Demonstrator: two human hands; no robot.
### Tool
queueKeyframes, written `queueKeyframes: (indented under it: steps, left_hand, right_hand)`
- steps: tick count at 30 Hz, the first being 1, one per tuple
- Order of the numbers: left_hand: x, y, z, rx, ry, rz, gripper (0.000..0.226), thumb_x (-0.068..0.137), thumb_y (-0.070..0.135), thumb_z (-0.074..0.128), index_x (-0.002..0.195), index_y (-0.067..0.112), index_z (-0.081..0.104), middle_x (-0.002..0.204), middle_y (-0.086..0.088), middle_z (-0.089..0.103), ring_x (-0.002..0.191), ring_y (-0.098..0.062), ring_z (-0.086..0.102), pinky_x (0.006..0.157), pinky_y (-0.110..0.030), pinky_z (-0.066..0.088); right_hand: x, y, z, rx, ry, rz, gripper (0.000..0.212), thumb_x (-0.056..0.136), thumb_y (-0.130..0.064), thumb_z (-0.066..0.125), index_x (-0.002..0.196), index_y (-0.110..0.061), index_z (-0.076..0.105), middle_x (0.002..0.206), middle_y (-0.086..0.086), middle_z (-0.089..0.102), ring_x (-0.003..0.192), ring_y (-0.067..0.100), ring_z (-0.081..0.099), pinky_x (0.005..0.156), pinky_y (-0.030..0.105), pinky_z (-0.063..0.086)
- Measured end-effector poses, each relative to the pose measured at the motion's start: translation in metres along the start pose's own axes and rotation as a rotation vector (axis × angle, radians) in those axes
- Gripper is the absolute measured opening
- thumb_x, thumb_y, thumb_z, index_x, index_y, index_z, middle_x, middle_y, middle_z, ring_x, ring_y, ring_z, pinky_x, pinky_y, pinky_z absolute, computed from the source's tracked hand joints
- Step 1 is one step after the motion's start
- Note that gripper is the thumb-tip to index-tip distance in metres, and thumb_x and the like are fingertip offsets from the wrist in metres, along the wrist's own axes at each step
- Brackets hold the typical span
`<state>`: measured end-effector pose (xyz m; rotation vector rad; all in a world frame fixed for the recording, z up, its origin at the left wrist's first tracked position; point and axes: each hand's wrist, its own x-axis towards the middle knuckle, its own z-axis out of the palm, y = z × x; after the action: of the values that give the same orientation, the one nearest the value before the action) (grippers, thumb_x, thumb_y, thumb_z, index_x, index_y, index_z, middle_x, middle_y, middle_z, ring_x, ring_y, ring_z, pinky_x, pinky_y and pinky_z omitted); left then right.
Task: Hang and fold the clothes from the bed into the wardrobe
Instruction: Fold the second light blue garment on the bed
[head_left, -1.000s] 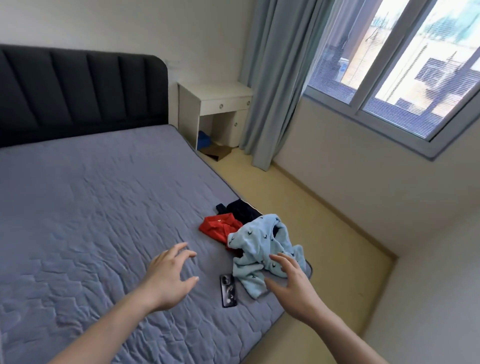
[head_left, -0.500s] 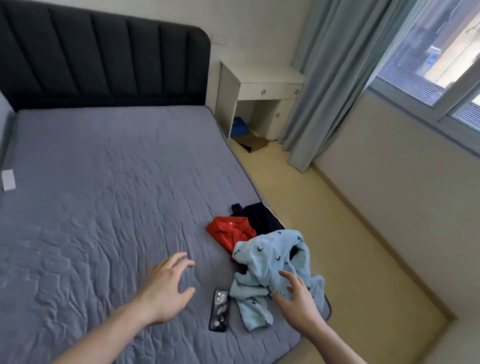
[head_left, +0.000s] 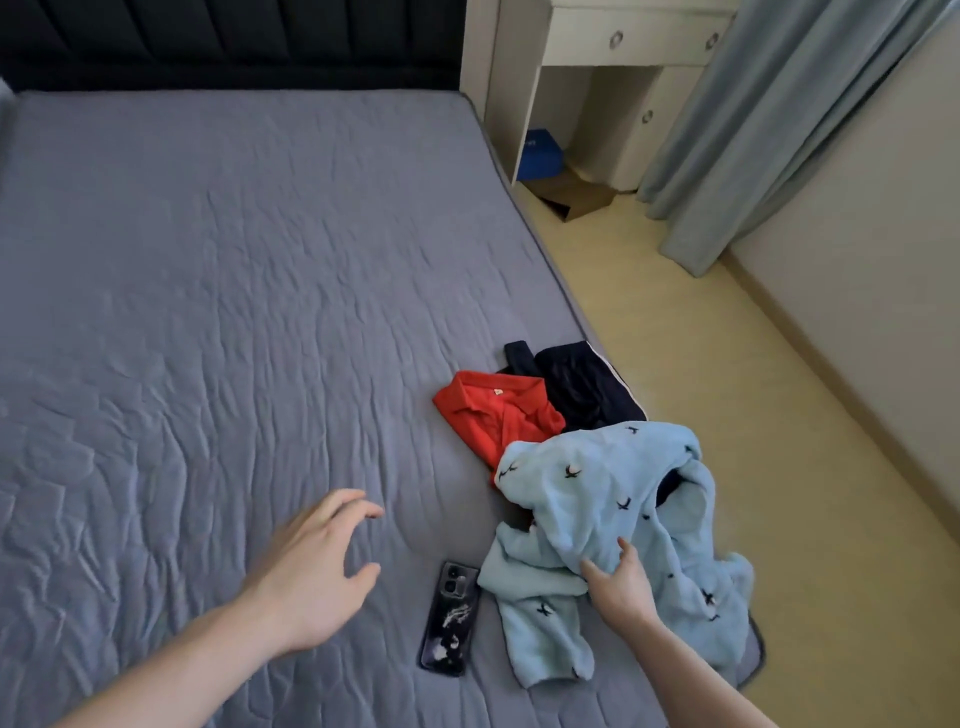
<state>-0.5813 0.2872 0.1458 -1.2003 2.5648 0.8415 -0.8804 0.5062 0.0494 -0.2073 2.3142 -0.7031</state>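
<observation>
A small pile of clothes lies near the right edge of the grey bed (head_left: 234, 312). On top is a crumpled light blue garment (head_left: 613, 499) with small dark bird prints. A red polo shirt (head_left: 493, 415) and a dark navy garment (head_left: 582, 384) lie behind it, partly covered. My right hand (head_left: 618, 582) is on the blue garment's lower part, thumb and fingers closing on a fold of it. My left hand (head_left: 317, 571) hovers over the bare bed to the left, fingers spread and holding nothing. No wardrobe is in view.
A dark phone (head_left: 449, 618) lies on the bed between my hands. Beyond the bed's right edge runs a strip of yellow floor (head_left: 727, 389). A white bedside table (head_left: 597, 62) with a box under it and a grey-blue curtain (head_left: 769, 130) stand at the back.
The view has tilted down and closer to the bed. My right hand has moved forward onto the light blue garment and taken hold of a fold. The left hand stays spread over the bed.
</observation>
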Motion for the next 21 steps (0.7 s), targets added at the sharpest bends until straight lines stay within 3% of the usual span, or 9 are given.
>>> queueKeyframes:
  steps: [4,9,11,13,15,18,21]
  left_hand:
    - [0.021,-0.019,0.024,0.043,0.001,0.001,0.052,0.092,0.046,0.065,0.14,0.038,0.047,0.155,0.02,0.033,0.143,-0.008,0.041,0.114,-0.024,0.032]
    - [0.027,-0.032,0.037,0.067,0.01,0.0,0.052,0.092,0.048,0.064,0.141,0.039,0.046,0.155,0.021,0.032,0.143,-0.006,0.039,0.116,-0.023,0.029]
    - [0.024,-0.032,0.037,0.07,0.009,-0.002,0.052,0.092,0.049,0.066,0.14,0.04,0.047,0.154,0.022,0.032,0.143,-0.005,0.039,0.115,-0.022,0.029]
    - [0.021,-0.031,0.036,0.069,0.015,-0.001,0.052,0.091,0.048,0.067,0.139,0.04,0.049,0.154,0.022,0.034,0.143,-0.004,0.039,0.113,-0.019,0.026]
    - [0.019,-0.029,0.031,0.065,0.02,-0.009,0.051,0.09,0.048,0.067,0.138,0.04,0.05,0.154,0.021,0.034,0.143,-0.005,0.04,0.113,-0.019,0.026]
    - [0.016,-0.023,0.022,0.07,0.006,-0.02,0.05,0.092,0.051,0.064,0.139,0.041,0.048,0.156,0.021,0.031,0.143,-0.007,0.04,0.115,-0.024,0.03]
    - [0.021,-0.019,0.017,0.077,0.007,-0.012,0.05,0.093,0.051,0.06,0.14,0.04,0.047,0.157,0.019,0.029,0.143,-0.009,0.039,0.116,-0.027,0.032]
  right_hand:
    - [0.054,0.018,0.027,0.098,0.094,0.078,0.086,0.084,-0.039,0.078,0.152,-0.009,0.033,0.149,0.014,0.049,0.134,0.036,0.051,0.11,0.053,0.045]
    - [0.092,0.023,0.039,0.225,0.087,0.247,0.106,0.08,-0.048,0.082,0.157,-0.008,0.021,0.151,0.015,0.047,0.135,0.039,0.05,0.109,0.052,0.046]
    - [0.098,0.021,0.039,0.171,0.036,0.27,0.089,0.083,-0.047,0.08,0.151,-0.006,0.039,0.145,0.015,0.054,0.131,0.037,0.054,0.108,0.049,0.047]
    - [0.102,0.02,0.038,0.066,-0.005,0.247,0.058,0.088,-0.041,0.075,0.134,-0.007,0.062,0.132,0.013,0.066,0.119,0.033,0.062,0.105,0.046,0.05]
    - [0.102,0.017,0.037,0.026,0.0,0.227,0.048,0.089,-0.035,0.072,0.129,-0.01,0.068,0.124,0.011,0.069,0.115,0.032,0.064,0.103,0.045,0.052]
    - [0.101,0.013,0.035,0.04,0.086,0.246,0.086,0.081,-0.038,0.082,0.15,-0.006,0.041,0.144,0.017,0.053,0.129,0.037,0.055,0.107,0.048,0.048]
    - [0.104,0.014,0.041,0.085,0.113,0.251,0.119,0.071,-0.046,0.09,0.157,-0.005,0.019,0.155,0.018,0.041,0.138,0.04,0.046,0.11,0.049,0.044]
